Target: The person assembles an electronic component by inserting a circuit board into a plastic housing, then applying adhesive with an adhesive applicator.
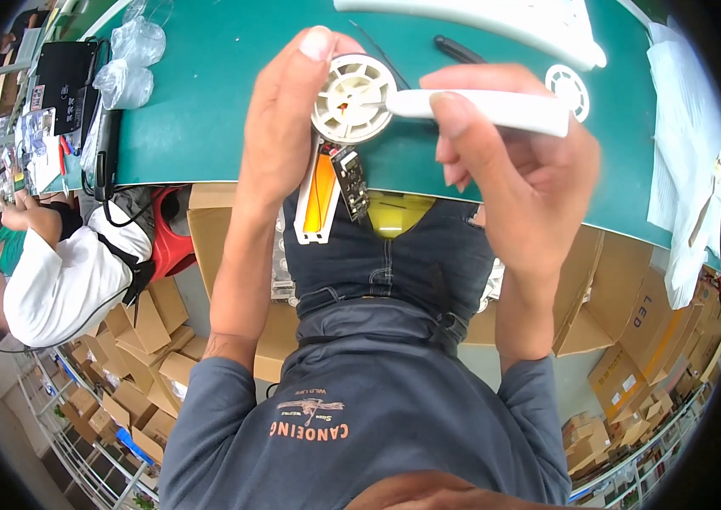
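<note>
My left hand [279,127] is closed round the side of a cream spoked round plastic housing [352,95], just above the bench's near edge. Below the housing hang a white narrow frame with an orange strip [319,197] and a small dark circuit board [350,180]. In my right hand [530,161] is a white pen-shaped screwdriver [505,110], gripped between thumb and fingers. Its thin tip points left and meets the right part of the housing's face; whether a screw sits there I cannot tell.
On the green bench [207,93] lie a white spoked ring [568,92], a black-handled tool [455,48] and a large white curved part [496,21]. Clear plastic bags [132,64] lie left, white sheeting [683,153] right. Another person [71,272] sits left; cardboard boxes [632,340] stand below.
</note>
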Demonstrator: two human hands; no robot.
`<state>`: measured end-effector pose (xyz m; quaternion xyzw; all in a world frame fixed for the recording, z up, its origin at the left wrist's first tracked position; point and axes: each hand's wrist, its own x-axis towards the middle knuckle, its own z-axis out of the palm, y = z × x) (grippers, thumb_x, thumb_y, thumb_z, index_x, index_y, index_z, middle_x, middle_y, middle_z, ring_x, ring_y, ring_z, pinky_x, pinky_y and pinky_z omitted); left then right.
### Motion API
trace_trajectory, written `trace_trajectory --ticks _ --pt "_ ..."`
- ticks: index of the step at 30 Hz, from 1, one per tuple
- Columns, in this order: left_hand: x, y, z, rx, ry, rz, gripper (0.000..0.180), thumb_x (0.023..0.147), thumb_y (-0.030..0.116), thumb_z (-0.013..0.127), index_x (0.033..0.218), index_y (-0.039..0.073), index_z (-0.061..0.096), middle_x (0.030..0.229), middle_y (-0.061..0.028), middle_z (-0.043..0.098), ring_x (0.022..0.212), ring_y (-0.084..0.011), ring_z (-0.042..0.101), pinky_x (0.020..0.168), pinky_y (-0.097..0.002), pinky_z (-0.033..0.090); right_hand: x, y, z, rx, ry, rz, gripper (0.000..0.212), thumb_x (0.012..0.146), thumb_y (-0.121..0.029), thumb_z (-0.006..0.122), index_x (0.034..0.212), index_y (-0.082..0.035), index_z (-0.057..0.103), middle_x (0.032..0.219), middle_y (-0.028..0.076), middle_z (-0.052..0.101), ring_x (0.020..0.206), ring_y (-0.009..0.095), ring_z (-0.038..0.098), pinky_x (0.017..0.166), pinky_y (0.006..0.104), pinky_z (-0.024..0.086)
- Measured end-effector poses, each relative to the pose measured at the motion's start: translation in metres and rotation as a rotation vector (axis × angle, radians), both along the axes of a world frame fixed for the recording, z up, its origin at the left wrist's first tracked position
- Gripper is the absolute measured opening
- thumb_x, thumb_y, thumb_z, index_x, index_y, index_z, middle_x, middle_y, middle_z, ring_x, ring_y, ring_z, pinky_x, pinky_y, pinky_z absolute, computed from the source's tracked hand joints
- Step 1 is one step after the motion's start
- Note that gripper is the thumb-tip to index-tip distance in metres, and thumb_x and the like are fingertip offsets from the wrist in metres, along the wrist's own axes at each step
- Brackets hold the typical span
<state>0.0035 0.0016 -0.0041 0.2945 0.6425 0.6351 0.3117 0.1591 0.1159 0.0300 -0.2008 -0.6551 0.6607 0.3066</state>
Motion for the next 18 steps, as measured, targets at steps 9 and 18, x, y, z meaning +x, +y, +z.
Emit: trace_trajectory --ticks 9,18 --pt "0.004 0.005 -0.003 0.061 -0.085 0.021 0.051 0.106 0.046 0.041 0.103 0.000 0.062 0.083 -0.0020 0.067 0.068 -0.0036 0.059 0.060 -0.0189 0.046 0.007 0.008 -0.012 -0.195 0.077 0.036 0.021 0.097 -0.010 0.063 0.107 0.008 0.068 0.068 0.006 0.061 0.056 0.010 0.054 0.050 0.0229 0.042" --pt "-0.010 -0.007 -0.011 0.085 -0.134 0.024 0.053 0.106 0.045 0.038 0.112 -0.001 0.063 0.097 -0.0068 0.069 0.083 -0.0106 0.066 0.074 -0.0228 0.054 0.057 0.033 -0.033 0.520 0.093 -0.617 0.028 0.094 -0.001 0.063 0.121 0.006 0.064 0.098 0.011 0.065 0.080 0.014 0.060 0.070 0.0258 0.049"
